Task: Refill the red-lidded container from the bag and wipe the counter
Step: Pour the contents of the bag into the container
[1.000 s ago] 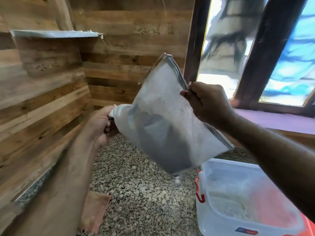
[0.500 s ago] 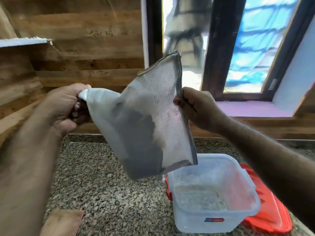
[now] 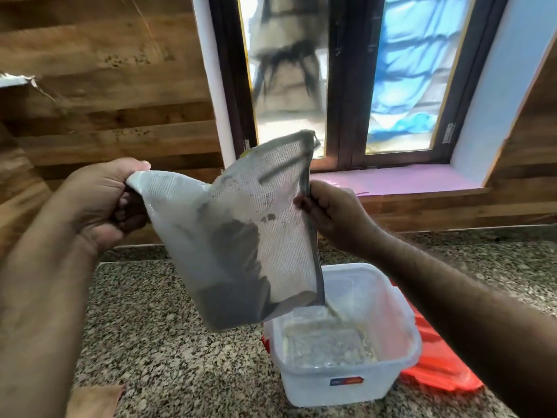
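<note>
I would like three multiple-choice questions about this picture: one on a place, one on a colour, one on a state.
1. Where is the lid?
A. under and beside the container
B. on the windowsill
C. in the left hand

2. What colour is the lid?
A. blue
B. red
C. green

3. What state is the container in?
A. sealed
B. open
C. overturned

Answers:
1 A, it lies on the counter at the container's right.
2 B, plainly red.
3 B, the bag, held by the left hand and right hand, hangs above its open top.
</note>
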{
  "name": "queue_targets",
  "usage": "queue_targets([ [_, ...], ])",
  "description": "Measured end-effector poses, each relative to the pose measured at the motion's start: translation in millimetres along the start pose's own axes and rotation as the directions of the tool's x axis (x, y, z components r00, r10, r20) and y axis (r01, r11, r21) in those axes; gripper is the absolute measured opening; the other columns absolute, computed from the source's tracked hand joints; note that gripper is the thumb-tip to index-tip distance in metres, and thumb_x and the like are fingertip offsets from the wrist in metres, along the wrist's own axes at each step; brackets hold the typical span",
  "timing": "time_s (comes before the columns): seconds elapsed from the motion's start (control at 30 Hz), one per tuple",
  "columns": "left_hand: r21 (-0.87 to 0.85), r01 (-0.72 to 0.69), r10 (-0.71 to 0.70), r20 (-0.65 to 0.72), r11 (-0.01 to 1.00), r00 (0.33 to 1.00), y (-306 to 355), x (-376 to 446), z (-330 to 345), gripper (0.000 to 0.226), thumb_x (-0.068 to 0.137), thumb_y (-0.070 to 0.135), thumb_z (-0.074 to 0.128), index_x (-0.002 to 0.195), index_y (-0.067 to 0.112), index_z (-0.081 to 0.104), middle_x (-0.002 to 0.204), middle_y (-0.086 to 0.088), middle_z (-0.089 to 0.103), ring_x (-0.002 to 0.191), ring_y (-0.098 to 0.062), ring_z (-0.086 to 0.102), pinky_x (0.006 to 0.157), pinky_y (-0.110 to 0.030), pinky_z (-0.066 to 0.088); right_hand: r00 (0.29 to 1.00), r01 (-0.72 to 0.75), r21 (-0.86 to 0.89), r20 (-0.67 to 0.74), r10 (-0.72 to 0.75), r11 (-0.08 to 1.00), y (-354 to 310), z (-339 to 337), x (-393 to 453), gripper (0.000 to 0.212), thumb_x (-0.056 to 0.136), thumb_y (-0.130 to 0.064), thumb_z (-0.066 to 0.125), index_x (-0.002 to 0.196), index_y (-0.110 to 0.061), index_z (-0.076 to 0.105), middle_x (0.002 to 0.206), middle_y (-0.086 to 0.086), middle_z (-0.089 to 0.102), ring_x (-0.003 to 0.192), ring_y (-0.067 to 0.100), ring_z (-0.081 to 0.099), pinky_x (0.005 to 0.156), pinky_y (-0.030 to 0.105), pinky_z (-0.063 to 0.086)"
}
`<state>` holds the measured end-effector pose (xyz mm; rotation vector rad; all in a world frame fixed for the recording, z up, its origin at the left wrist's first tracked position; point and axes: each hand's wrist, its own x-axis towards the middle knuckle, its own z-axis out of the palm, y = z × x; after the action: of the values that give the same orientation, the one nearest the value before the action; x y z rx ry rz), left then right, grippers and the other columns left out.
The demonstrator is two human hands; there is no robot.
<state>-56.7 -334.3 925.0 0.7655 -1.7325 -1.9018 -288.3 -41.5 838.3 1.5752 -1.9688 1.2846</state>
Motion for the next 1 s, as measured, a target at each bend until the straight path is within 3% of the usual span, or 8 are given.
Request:
queue_targets([
  [0.13, 0.007, -0.069, 0.069, -0.092, 0.998, 0.993, -1, -21, 44, 0.056, 0.104, 0.026, 0.058, 0.051, 0.018, 0.04, 0.034, 0.004, 0.03, 0.023, -0.008, 0.024, 0.033, -0.01, 0.022, 1.0, -0.023, 0.034, -0.013, 0.023, 0.999, 13, 2, -20, 0.029, 0.107, -0.037, 0.05, 0.089, -0.016, 0.059, 0.072, -0.012, 0.054, 0.059, -0.001, 0.052, 0.056, 0.012, 0.042],
  [0.27, 0.013, -0.059, 0.06, -0.117, 0.998, 0.991, -1, -25, 66, 0.051, 0.104, 0.025, 0.058, 0.061, 0.019, 0.032, 0.035, 0.005, 0.026, 0.024, -0.007, 0.019, 0.034, -0.01, 0.017, 0.997, -0.074, 0.041, -0.011, 0.075, 0.996, 23, 3, -33, 0.025, 0.109, -0.037, 0.055, 0.089, -0.022, 0.057, 0.074, -0.016, 0.054, 0.062, -0.002, 0.056, 0.058, 0.011, 0.042],
  [0.47, 0.074, -0.062, 0.069, -0.1, 0.995, 0.993, -1, -23, 84, 0.05, 0.102, 0.024, 0.062, 0.06, 0.019, 0.034, 0.038, 0.003, 0.026, 0.027, -0.009, 0.019, 0.035, -0.012, 0.021, 0.993, -0.114, 0.055, -0.02, 0.115, 0.992, 38, 0, -48, 0.026, 0.112, -0.029, 0.055, 0.09, -0.016, 0.06, 0.076, 0.001, 0.063, 0.062, 0.013, 0.059, 0.057, 0.017, 0.045],
  [0.63, 0.117, -0.07, 0.083, -0.105, 0.991, 0.991, 1, -22, 103, 0.052, 0.101, 0.022, 0.063, 0.057, 0.018, 0.036, 0.038, 0.002, 0.026, 0.029, -0.01, 0.019, 0.038, -0.013, 0.02, 0.986, -0.165, 0.083, 0.004, 0.165, 0.983, 46, -4, -63, 0.031, 0.112, -0.033, 0.053, 0.094, -0.009, 0.062, 0.081, -0.004, 0.064, 0.069, 0.009, 0.063, 0.059, 0.024, 0.051],
  [0.73, 0.151, -0.076, 0.09, -0.089, 0.986, 0.992, 1, -23, 113, 0.055, 0.101, 0.02, 0.062, 0.051, 0.019, 0.038, 0.038, 0.002, 0.026, 0.029, -0.011, 0.019, 0.039, -0.013, 0.02, 0.98, -0.199, 0.122, 0.019, 0.198, 0.972, 46, -8, -71, 0.025, 0.112, -0.029, 0.052, 0.093, -0.015, 0.06, 0.081, -0.015, 0.063, 0.071, 0.002, 0.066, 0.061, 0.015, 0.051],
  [0.83, 0.181, -0.088, 0.102, -0.067, 0.98, 0.992, 2, -23, 121, 0.057, 0.1, 0.019, 0.062, 0.048, 0.02, 0.039, 0.038, 0.003, 0.026, 0.03, -0.011, 0.018, 0.041, -0.014, 0.019, 0.971, -0.238, 0.157, 0.037, 0.235, 0.959, 48, -9, -78, 0.021, 0.113, -0.021, 0.051, 0.093, -0.018, 0.057, 0.079, -0.014, 0.064, 0.07, 0.002, 0.07, 0.06, 0.02, 0.059],
  [0.93, 0.205, -0.096, 0.108, -0.051, 0.974, 0.993, 1, -22, 129, 0.057, 0.099, 0.019, 0.062, 0.047, 0.019, 0.041, 0.039, 0.002, 0.027, 0.031, -0.011, 0.019, 0.04, -0.015, 0.021, 0.967, -0.254, 0.144, 0.039, 0.251, 0.957, 52, -9, -85, 0.022, 0.114, -0.015, 0.051, 0.092, -0.017, 0.056, 0.076, -0.014, 0.062, 0.068, 0.0, 0.068, 0.059, 0.012, 0.053],
  [1.0, 0.223, -0.094, 0.106, -0.042, 0.97, 0.993, 0, -21, 134, 0.061, 0.1, 0.02, 0.062, 0.042, 0.018, 0.044, 0.039, 0.003, 0.029, 0.031, -0.011, 0.021, 0.039, -0.016, 0.022, 0.964, -0.266, 0.137, 0.042, 0.262, 0.954, 55, -8, -90, 0.023, 0.114, -0.018, 0.051, 0.092, -0.02, 0.057, 0.078, -0.011, 0.064, 0.067, 0.006, 0.068, 0.059, 0.017, 0.055],
])
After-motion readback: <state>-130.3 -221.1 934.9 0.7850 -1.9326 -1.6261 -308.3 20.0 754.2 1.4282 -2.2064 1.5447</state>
